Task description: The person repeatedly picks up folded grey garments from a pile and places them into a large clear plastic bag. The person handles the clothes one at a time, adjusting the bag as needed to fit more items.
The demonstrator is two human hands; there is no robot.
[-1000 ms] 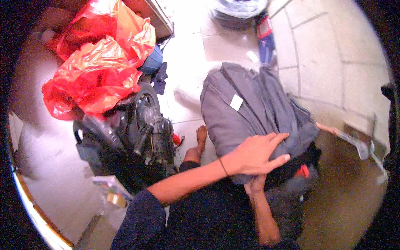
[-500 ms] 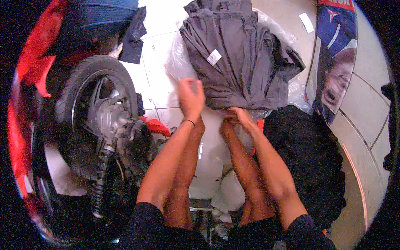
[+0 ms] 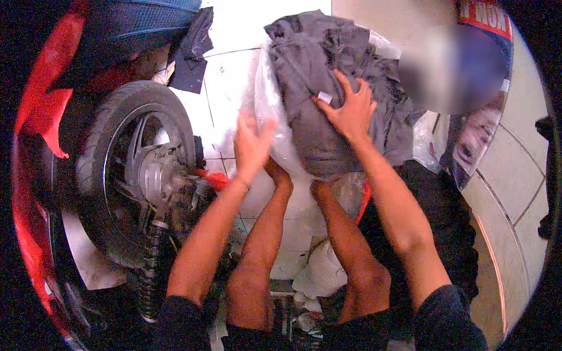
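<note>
A crumpled grey garment [image 3: 328,88] with a small white tag lies on a clear plastic sheet [image 3: 266,99] on the white tiled floor ahead of me. My right hand [image 3: 349,107] presses flat on the middle of the garment, fingers spread, next to the tag. My left hand [image 3: 252,146] hovers open and blurred at the garment's left edge, over the plastic. My bare legs [image 3: 304,234] stretch forward between my arms, feet under the garment's near edge.
A motorcycle rear wheel [image 3: 126,169] with red bodywork [image 3: 35,99] stands close on the left. A dark cloth [image 3: 190,52] lies at the top left. A black fabric pile [image 3: 445,234] sits to the right, beside a printed poster [image 3: 480,134] and a tiled wall.
My right hand has moved up from the garment's near edge onto its middle. My left hand has drawn back slightly to the left. The garment looks more bunched.
</note>
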